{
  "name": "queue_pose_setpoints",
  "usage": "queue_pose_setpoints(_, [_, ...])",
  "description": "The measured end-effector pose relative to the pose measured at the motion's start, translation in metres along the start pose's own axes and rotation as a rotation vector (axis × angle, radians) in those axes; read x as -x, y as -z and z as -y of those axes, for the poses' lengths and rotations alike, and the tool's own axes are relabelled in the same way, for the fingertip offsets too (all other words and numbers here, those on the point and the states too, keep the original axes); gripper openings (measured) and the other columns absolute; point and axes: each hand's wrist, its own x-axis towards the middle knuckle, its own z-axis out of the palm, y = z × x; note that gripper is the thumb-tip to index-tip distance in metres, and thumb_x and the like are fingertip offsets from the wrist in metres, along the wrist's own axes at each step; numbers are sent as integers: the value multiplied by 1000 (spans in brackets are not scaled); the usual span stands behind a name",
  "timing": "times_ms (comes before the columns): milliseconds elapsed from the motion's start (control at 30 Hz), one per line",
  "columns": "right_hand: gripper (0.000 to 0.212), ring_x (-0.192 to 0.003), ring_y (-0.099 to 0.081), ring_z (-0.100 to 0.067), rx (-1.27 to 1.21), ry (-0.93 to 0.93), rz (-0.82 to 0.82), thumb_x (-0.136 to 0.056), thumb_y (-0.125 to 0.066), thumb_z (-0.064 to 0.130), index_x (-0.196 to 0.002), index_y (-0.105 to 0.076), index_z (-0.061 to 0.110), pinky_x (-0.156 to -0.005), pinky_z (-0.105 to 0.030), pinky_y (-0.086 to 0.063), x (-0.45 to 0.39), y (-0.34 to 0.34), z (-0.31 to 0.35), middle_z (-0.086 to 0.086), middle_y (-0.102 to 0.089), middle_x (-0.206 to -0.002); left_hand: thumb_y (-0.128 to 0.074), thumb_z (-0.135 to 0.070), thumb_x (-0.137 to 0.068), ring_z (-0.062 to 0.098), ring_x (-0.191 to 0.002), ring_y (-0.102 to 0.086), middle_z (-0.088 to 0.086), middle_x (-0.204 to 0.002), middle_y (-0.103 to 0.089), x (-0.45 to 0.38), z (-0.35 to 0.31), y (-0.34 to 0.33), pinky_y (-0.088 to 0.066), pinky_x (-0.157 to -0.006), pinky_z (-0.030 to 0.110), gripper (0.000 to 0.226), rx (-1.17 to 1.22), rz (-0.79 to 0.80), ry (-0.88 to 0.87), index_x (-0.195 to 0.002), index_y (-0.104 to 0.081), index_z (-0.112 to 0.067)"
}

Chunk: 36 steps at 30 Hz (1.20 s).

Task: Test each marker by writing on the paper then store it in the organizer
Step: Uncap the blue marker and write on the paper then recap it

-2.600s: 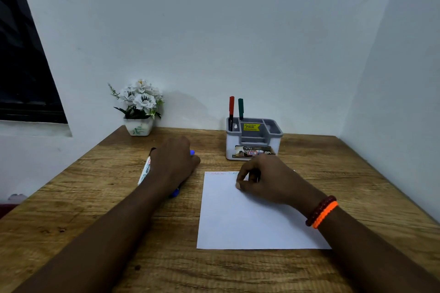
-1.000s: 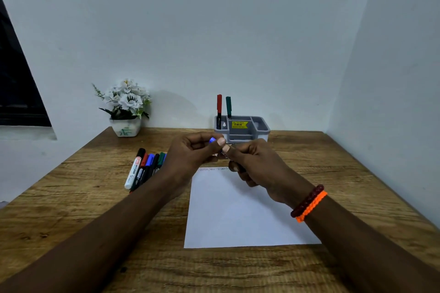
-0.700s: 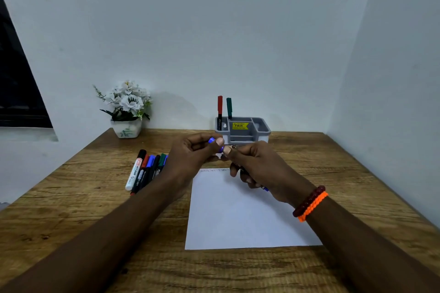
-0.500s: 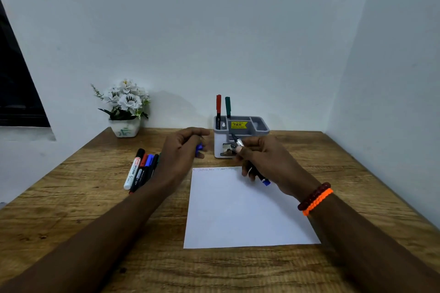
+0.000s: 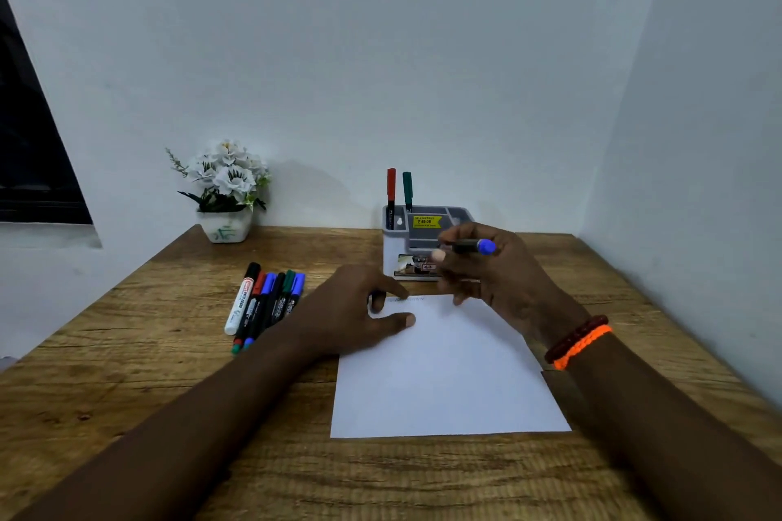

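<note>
**Blue marker uncapped and in hand, about to get its test scribble**

Going left to right across the table (image 5: 127, 351): there's a little pot of white flowers (image 5: 226, 190) back against the wall, nothing to do with the job. In front of it lies the bunch of markers (image 5: 264, 305) waiting their turn, side by side and touching, a white-barrelled one on the outside and red, blue, black and green ones next to it.

Then the left hand (image 5: 351, 317), resting on the top left corner of the paper (image 5: 444, 385). Its fingers are loosely spread, thumb stretched onto the sheet, holding it down as far as I can tell. If there's a cap tucked in there I can't see it.

The paper has a faint line of scribbles along its top edge and is blank below.

Behind it sits the grey organizer (image 5: 423, 241), with a red marker (image 5: 391, 188) and a green marker (image 5: 407, 188) standing upright in its back left slot.

Rightmost is the right hand (image 5: 495, 279), raised just in front of the organizer, pinching the blue marker (image 5: 472, 245) between thumb and fingers. It lies roughly level, blue end pointing right. Tip is hidden by the fingers.

My read: this is the test step for the blue one. Next it needs tilting tip-down onto the sheet near the existing scribbles, with the left hand pinning the paper.
</note>
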Motion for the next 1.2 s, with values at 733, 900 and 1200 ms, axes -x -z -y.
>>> queue_pose_setpoints(733, [23,-41,-53,-16,451,-20,-224,-88,-72,19,-76,-72,0,-40,-21,-36,0,-4,-36,-16,-72,-63,-74,-55,-87,0,-74,-58,-8,-78,-66,-1,2,-7,-38,-64,8,43,61,32,17,-120,-74,-28])
queue_pose_setpoints(900, [19,-39,-55,-5,469,10,-230,-87,-75,15,-77,-72,-1,-38,-16,-38,2,-6,-34,-4,-69,-57,-74,-54,-87,4,-73,-59,-7,-77,-66,-2,3,-8,-40,-63,10,42,60,38,15,-119,-75,-27])
queue_pose_setpoints(1200, [21,-41,-57,-4,501,22,-234,-86,-76,17,-78,-72,-2,-40,-15,-39,1,-6,-36,0,-68,-55,-75,-53,-87,3,-76,-59,-7,-76,-66,-1,3,-8,-41,-63,11,41,76,35,18,-118,-75,-27])
